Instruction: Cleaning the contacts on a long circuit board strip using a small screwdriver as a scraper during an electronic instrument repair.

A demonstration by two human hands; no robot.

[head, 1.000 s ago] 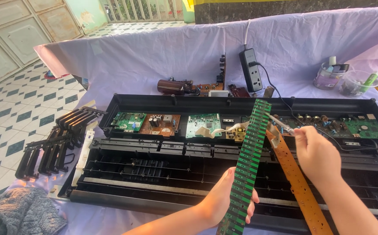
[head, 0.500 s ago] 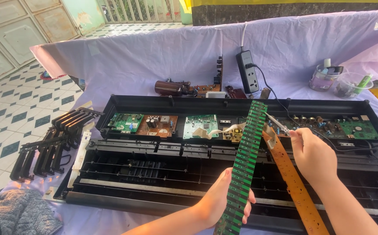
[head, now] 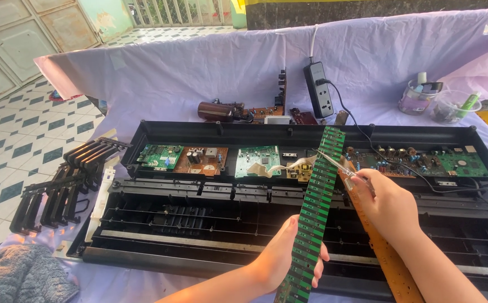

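Note:
My left hand [head: 280,255] holds up a long, narrow green circuit board strip [head: 314,196], gripping it near its lower end; the strip tilts up and away to the right. My right hand [head: 384,202] grips a pair of metal tweezers [head: 334,163] whose tips touch the strip's upper part. Under my right forearm lies a long brown circuit board strip [head: 387,258]. Both strips are above an opened black electronic keyboard case [head: 171,224] with green and brown circuit boards [head: 204,160] in its rear half.
Loose black keyboard keys [head: 58,185] lie in rows at the left on the purple cloth [head: 210,73]. A black power strip [head: 318,90], a small brown motor-like part [head: 216,111] and clear plastic cups [head: 423,96] sit behind the case. Grey cloth [head: 22,278] lies bottom left.
My right hand with the tweezers has shifted slightly along the green strip; the view has tipped a little. Both hands keep their hold.

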